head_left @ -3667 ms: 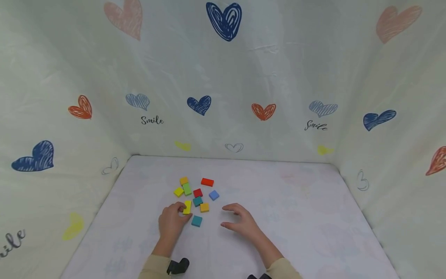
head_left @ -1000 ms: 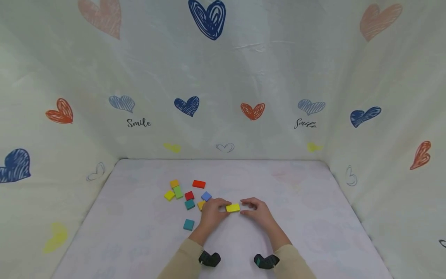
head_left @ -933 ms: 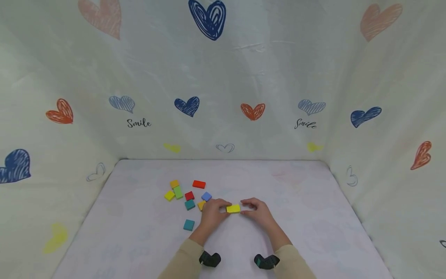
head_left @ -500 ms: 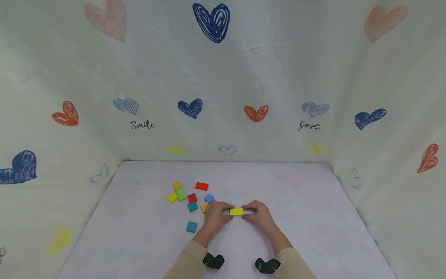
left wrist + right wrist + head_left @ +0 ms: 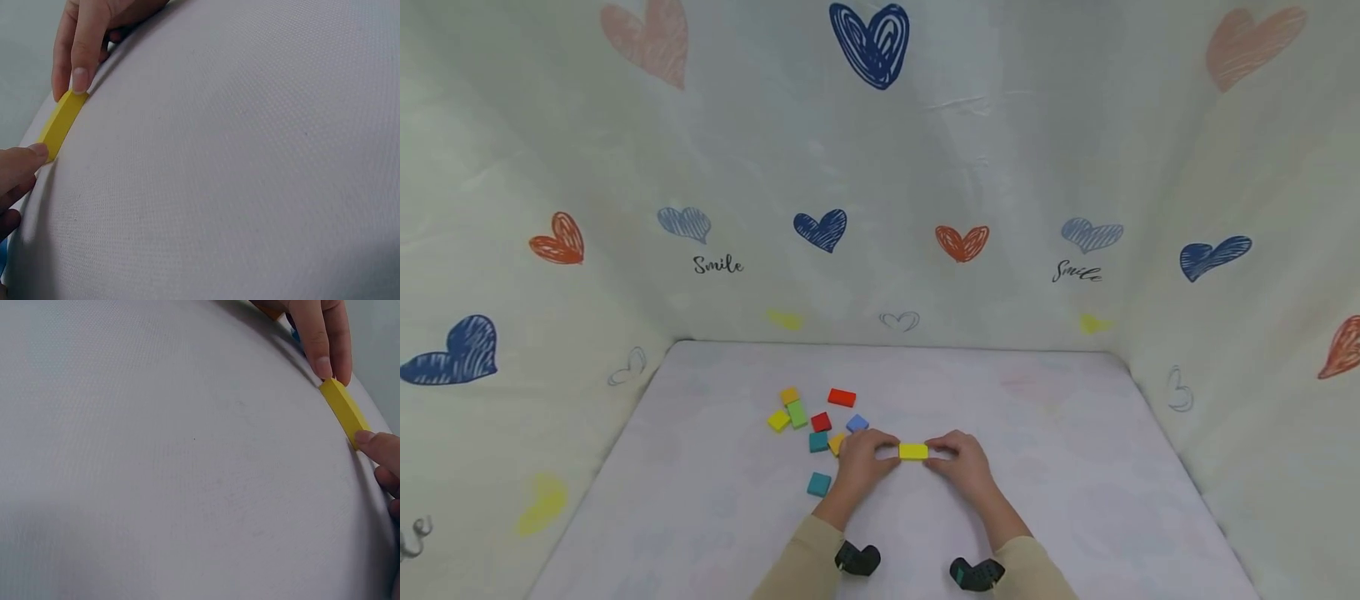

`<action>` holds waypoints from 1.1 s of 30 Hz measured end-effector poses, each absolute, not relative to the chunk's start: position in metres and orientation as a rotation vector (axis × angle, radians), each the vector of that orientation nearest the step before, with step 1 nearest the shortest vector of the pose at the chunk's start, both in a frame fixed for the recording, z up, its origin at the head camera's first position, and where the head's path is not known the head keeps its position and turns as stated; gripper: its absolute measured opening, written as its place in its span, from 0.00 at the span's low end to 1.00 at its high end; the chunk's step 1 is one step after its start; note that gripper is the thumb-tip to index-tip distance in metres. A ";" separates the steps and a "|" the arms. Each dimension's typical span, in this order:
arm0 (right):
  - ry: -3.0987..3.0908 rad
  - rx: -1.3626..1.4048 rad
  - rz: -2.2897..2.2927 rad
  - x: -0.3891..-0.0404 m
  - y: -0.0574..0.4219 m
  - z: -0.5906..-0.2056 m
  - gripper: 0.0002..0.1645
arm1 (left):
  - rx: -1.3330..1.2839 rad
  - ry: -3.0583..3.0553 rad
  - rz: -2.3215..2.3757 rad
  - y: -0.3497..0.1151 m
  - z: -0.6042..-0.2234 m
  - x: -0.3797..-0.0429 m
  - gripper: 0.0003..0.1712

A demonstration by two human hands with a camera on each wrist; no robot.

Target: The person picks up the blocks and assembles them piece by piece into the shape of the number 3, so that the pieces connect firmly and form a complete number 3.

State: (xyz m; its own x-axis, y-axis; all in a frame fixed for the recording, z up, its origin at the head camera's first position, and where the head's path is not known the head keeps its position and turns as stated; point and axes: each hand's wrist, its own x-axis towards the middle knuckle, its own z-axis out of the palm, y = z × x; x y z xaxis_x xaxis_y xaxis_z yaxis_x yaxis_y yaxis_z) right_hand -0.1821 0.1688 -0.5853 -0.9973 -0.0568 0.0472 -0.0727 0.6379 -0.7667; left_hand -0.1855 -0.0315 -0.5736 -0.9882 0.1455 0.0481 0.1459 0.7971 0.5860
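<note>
Both sleeves are cut off at the head view's lower edge. Left hand partly covers an orange block. Left hand and right hand face each other, fingers slightly parted, pinching opposite ends of a yellow block between them; contact with the table cannot be confirmed. The table extends rightward and back to a heart-printed sheet.

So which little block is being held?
The yellow block pinched at its ends by left hand and right hand; the other yellow block lies beside the green block.
</note>
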 end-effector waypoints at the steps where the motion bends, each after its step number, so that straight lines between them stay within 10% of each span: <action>1: -2.822 0.109 1.329 -0.182 0.169 -0.585 0.16 | -0.243 -2.970 -0.975 -0.031 -0.574 -0.186 0.16; 33: -2.781 0.079 1.367 -0.178 0.170 -0.586 0.20 | -0.224 -2.963 -1.090 -0.034 -0.566 -0.180 0.18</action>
